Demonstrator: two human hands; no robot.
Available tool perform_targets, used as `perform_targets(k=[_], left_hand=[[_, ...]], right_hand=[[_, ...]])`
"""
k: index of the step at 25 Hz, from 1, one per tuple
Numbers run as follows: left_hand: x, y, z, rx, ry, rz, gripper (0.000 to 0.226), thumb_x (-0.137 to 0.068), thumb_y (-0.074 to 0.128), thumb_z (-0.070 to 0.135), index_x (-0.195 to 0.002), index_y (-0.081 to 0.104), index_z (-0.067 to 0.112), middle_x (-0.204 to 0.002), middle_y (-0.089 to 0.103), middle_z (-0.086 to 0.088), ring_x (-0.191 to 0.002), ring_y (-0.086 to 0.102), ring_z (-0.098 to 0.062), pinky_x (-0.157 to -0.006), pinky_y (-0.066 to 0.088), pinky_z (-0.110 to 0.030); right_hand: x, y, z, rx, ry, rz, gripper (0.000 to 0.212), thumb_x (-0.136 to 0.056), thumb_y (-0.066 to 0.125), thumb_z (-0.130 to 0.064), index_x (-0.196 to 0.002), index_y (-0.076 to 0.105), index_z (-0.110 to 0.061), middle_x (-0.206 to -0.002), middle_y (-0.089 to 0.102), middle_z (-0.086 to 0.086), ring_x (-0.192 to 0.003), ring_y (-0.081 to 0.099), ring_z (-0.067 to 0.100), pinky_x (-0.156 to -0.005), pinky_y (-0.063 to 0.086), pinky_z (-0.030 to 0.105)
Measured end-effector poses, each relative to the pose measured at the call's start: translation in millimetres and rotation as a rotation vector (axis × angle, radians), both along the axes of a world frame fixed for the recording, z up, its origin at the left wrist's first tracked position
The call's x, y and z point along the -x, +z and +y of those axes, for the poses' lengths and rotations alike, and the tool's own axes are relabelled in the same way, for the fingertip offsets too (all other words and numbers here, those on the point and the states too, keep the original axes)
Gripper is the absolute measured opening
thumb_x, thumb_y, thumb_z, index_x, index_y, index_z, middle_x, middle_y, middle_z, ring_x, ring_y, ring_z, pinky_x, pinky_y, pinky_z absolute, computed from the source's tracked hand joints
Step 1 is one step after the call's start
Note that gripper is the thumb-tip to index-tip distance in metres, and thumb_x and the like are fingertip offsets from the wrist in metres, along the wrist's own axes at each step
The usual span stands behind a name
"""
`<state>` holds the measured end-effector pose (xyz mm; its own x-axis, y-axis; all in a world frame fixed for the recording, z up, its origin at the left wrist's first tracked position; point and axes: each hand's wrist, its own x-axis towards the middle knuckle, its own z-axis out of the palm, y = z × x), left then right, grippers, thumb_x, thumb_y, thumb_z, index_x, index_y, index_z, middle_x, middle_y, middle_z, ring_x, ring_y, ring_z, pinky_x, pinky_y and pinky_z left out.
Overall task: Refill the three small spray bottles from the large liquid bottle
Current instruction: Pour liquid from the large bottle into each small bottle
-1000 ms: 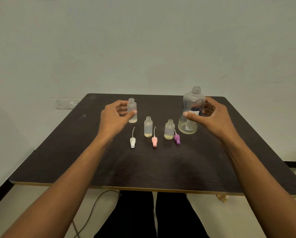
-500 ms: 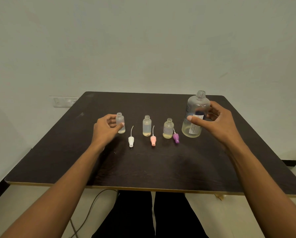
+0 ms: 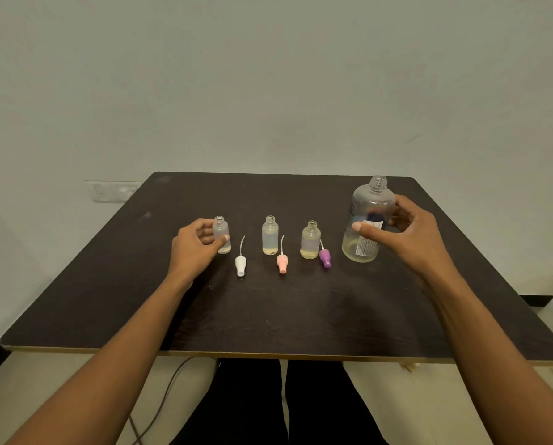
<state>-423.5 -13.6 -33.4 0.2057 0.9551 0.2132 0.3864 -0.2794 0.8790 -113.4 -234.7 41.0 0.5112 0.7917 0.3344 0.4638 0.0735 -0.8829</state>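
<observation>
Three small clear bottles stand uncapped in a row on the dark table (image 3: 268,316). My left hand (image 3: 195,248) grips the leftmost small bottle (image 3: 222,234), which stands on the table. The middle small bottle (image 3: 270,235) and the right small bottle (image 3: 310,239) hold a little yellowish liquid. In front of them lie a white spray cap (image 3: 241,265), a pink spray cap (image 3: 282,263) and a purple spray cap (image 3: 325,257). My right hand (image 3: 403,232) grips the large clear bottle (image 3: 368,220), uncapped and upright on the table at the right.
A wall socket (image 3: 113,191) sits on the wall behind the table's left corner. A cable (image 3: 169,390) hangs below the front edge, beside my legs. The table's near half carries only my forearms.
My left hand has lowered the leftmost small bottle and set it down further left. My right hand has carried the large bottle a little to the right, down onto the table.
</observation>
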Motion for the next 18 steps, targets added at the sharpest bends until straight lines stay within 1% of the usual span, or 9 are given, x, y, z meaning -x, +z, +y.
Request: perform_targets(k=[2, 4, 6, 8, 10, 13, 16, 18], left_hand=[[1, -1, 0, 0.001, -0.008, 0.004, 0.037, -0.083, 0.086, 0.023, -0.117, 0.072, 0.024, -0.106, 0.075, 0.012, -0.095, 0.071, 0.002, -0.093, 0.058, -0.027], [3, -3, 0, 0.007, -0.028, 0.022, 0.044, -0.082, 0.086, 0.022, -0.123, 0.069, 0.024, -0.115, 0.074, 0.011, -0.103, 0.068, 0.001, -0.098, 0.056, -0.028], [5, -4, 0, 0.011, -0.053, 0.027, 0.064, -0.081, 0.088, 0.024, -0.138, 0.06, 0.024, -0.133, 0.067, 0.007, -0.119, 0.062, -0.004, -0.102, 0.053, -0.027], [6, 2, -3, -0.013, -0.05, 0.024, 0.083, -0.08, 0.089, 0.032, -0.151, 0.046, 0.024, -0.151, 0.053, 0.004, -0.135, 0.053, -0.01, -0.109, 0.048, -0.03], [5, 17, -11, -0.097, -0.027, 0.033, 0.091, -0.08, 0.087, 0.038, -0.155, 0.038, 0.028, -0.159, 0.044, 0.004, -0.143, 0.045, -0.012, -0.114, 0.041, -0.031], [-6, 51, -37, -0.244, -0.059, 0.027, 0.09, -0.08, 0.086, 0.042, -0.155, 0.036, 0.035, -0.157, 0.043, 0.008, -0.14, 0.043, -0.005, -0.112, 0.036, -0.025], [-27, 78, -69, -0.302, -0.2, 0.004, 0.09, -0.08, 0.086, 0.041, -0.155, 0.037, 0.035, -0.153, 0.045, 0.012, -0.136, 0.045, 0.002, -0.112, 0.039, -0.023], [-45, 84, -86, -0.317, -0.317, -0.013, 0.089, -0.08, 0.087, 0.039, -0.154, 0.039, 0.032, -0.151, 0.046, 0.014, -0.137, 0.047, 0.003, -0.112, 0.042, -0.023]], right_hand=[[-1, -1, -2, -0.002, -0.004, 0.007, 0.058, -0.074, 0.091, -0.041, -0.126, 0.065, -0.039, -0.121, 0.07, -0.02, -0.119, 0.064, 0.008, -0.091, 0.048, 0.019], [-1, -3, -3, -0.003, -0.01, 0.005, 0.061, -0.074, 0.092, -0.04, -0.13, 0.066, -0.036, -0.124, 0.071, -0.016, -0.119, 0.064, 0.009, -0.093, 0.05, 0.022], [-1, -4, -4, -0.007, -0.012, 0.004, 0.062, -0.074, 0.092, -0.039, -0.13, 0.066, -0.036, -0.123, 0.071, -0.016, -0.119, 0.065, 0.009, -0.092, 0.05, 0.021], [-3, -4, -4, -0.01, -0.018, 0.003, 0.062, -0.074, 0.093, -0.039, -0.131, 0.066, -0.036, -0.123, 0.071, -0.017, -0.119, 0.065, 0.008, -0.092, 0.05, 0.021], [-3, -3, -4, -0.011, -0.02, 0.005, 0.062, -0.074, 0.093, -0.039, -0.13, 0.066, -0.035, -0.124, 0.071, -0.016, -0.119, 0.064, 0.008, -0.093, 0.049, 0.021], [-1, -1, -3, -0.015, -0.017, 0.01, 0.06, -0.074, 0.092, -0.04, -0.128, 0.066, -0.038, -0.123, 0.071, -0.017, -0.118, 0.064, 0.007, -0.095, 0.05, 0.023], [3, 3, -1, -0.026, -0.007, 0.016, 0.058, -0.075, 0.092, -0.039, -0.126, 0.066, -0.039, -0.12, 0.071, -0.019, -0.116, 0.065, 0.005, -0.091, 0.049, 0.019], [5, 6, 0, -0.03, -0.005, 0.008, 0.06, -0.075, 0.092, -0.039, -0.129, 0.065, -0.037, -0.12, 0.07, -0.02, -0.116, 0.064, 0.003, -0.09, 0.047, 0.017]])
